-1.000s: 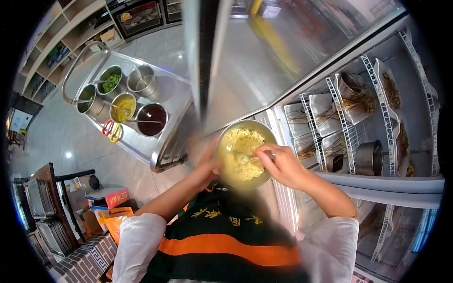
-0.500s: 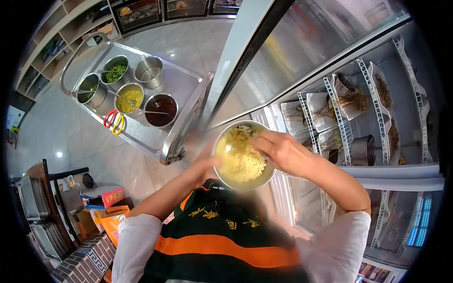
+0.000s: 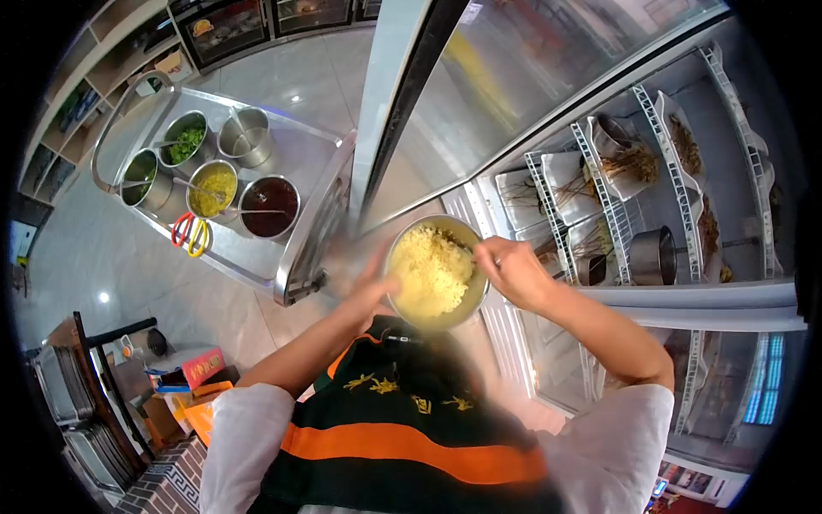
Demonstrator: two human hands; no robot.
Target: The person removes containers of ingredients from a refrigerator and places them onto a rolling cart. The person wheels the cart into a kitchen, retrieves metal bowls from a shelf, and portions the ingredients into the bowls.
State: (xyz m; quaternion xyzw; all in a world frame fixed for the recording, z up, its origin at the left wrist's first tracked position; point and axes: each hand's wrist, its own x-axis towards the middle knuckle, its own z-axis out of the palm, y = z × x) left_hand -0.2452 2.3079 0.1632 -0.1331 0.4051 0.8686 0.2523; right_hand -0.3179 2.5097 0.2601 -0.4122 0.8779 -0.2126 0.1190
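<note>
Past the trolley (image 3: 315, 167) on the left, then gripping the bowl (image 3: 467, 301) by its left side, in front of the apron (image 3: 411, 444), with the blurred left hand (image 3: 370, 279). Inside, yellow crumbs (image 3: 431, 272), now swept back across the middle! And just drawn out to the right rim with the right hand (image 3: 519, 274), fingers pinching an apparent handle (image 3: 497, 262): stirring, seemingly, mid-sweep. Farther right, by the open fridge (image 3: 719, 296).
</note>
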